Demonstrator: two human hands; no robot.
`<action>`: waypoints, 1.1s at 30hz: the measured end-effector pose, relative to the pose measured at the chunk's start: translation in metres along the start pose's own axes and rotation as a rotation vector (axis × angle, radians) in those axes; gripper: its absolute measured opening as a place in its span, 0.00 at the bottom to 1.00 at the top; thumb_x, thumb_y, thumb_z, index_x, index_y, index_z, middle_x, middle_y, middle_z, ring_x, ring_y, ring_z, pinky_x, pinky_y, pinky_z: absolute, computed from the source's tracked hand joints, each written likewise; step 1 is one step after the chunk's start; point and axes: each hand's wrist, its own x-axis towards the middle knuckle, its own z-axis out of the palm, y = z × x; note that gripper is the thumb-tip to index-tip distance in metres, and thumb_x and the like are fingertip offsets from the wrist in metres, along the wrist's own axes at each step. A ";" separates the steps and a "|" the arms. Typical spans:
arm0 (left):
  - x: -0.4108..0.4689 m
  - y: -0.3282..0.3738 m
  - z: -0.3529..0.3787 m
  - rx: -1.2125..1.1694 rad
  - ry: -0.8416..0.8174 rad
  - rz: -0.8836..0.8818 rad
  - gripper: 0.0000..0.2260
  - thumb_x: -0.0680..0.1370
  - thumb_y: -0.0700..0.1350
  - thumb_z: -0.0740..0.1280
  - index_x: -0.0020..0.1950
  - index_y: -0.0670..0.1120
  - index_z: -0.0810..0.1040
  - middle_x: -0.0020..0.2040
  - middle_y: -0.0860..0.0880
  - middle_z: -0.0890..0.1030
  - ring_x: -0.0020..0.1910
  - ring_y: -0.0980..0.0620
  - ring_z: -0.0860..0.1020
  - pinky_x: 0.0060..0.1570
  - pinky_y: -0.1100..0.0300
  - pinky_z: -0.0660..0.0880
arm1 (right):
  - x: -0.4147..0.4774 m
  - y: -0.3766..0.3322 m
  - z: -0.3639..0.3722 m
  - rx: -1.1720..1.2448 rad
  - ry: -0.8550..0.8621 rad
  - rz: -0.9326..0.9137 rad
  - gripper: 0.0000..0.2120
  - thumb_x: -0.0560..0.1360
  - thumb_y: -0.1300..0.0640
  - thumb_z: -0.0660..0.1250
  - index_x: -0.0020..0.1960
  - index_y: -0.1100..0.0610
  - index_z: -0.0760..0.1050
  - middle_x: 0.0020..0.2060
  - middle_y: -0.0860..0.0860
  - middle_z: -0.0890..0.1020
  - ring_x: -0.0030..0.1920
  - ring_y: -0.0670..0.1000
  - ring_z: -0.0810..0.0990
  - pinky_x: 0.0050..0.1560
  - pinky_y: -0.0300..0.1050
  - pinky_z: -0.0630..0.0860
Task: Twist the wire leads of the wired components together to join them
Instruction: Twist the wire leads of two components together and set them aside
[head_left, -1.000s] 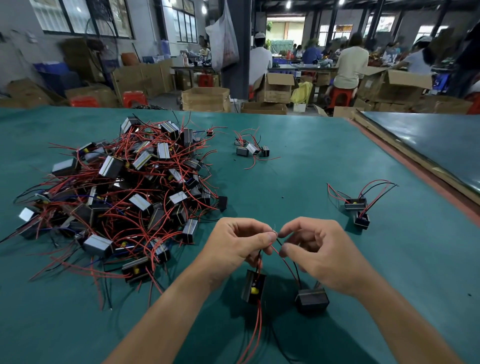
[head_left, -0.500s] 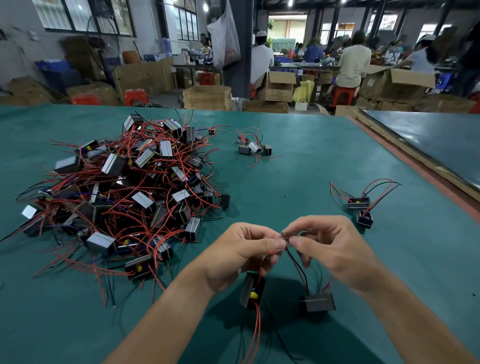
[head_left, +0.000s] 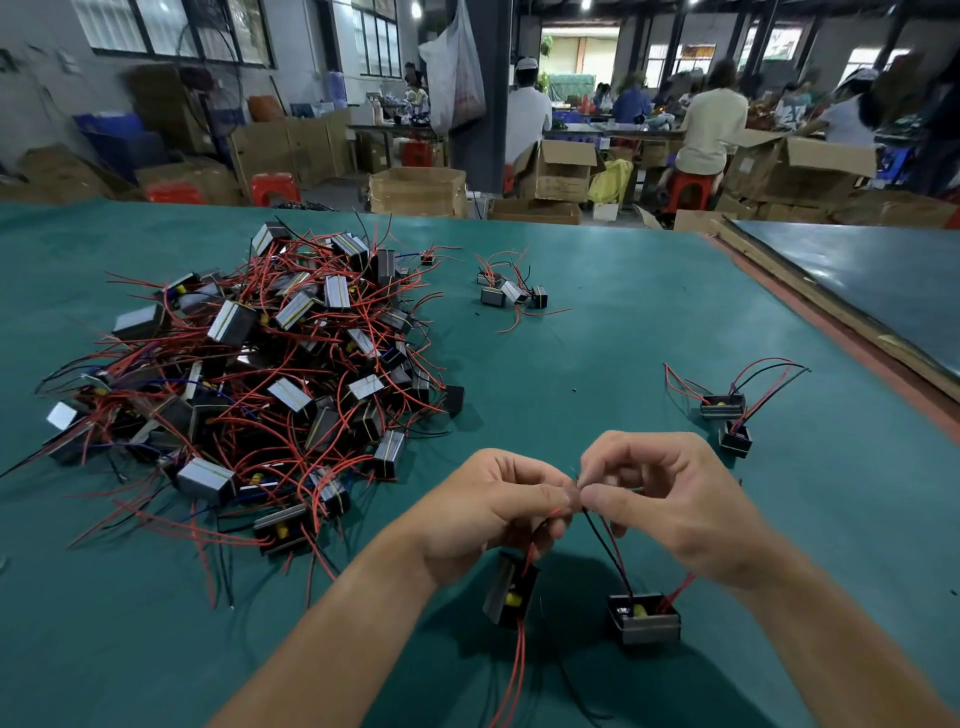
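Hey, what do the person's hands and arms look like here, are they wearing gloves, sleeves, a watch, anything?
Nothing is worn. The left hand and right hand have no gloves, and no rings show on the fingers in view. The left forearm and right forearm are uncovered down to the picture's edge: no sleeve, watch or wristband in view.

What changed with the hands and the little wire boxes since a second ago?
The left hand and right hand drew closer: their fingertips, slightly apart before, now touch while pinching the wire leads. The left component and right component below them shifted slightly toward the person. Both hands kept their pinch; the pile of components and the component pair on the green table stayed put.
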 end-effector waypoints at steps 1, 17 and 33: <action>0.000 0.000 -0.001 0.002 -0.002 -0.011 0.05 0.71 0.41 0.69 0.36 0.47 0.83 0.29 0.49 0.77 0.27 0.54 0.72 0.28 0.65 0.70 | 0.000 0.000 0.000 -0.027 -0.012 -0.021 0.01 0.69 0.62 0.73 0.39 0.58 0.82 0.34 0.55 0.80 0.33 0.53 0.73 0.34 0.44 0.72; -0.002 0.003 0.000 0.093 0.053 -0.020 0.11 0.74 0.33 0.71 0.34 0.45 0.83 0.28 0.48 0.76 0.27 0.55 0.72 0.28 0.64 0.68 | 0.001 0.004 -0.006 -0.185 -0.040 0.084 0.05 0.71 0.58 0.72 0.43 0.50 0.85 0.33 0.56 0.83 0.33 0.46 0.76 0.36 0.41 0.74; 0.001 0.000 0.003 0.160 0.134 0.004 0.10 0.73 0.31 0.70 0.35 0.43 0.83 0.27 0.49 0.77 0.26 0.56 0.72 0.28 0.65 0.69 | 0.002 0.007 -0.002 -0.243 0.012 0.067 0.08 0.71 0.54 0.71 0.36 0.58 0.80 0.28 0.54 0.79 0.29 0.45 0.72 0.32 0.41 0.71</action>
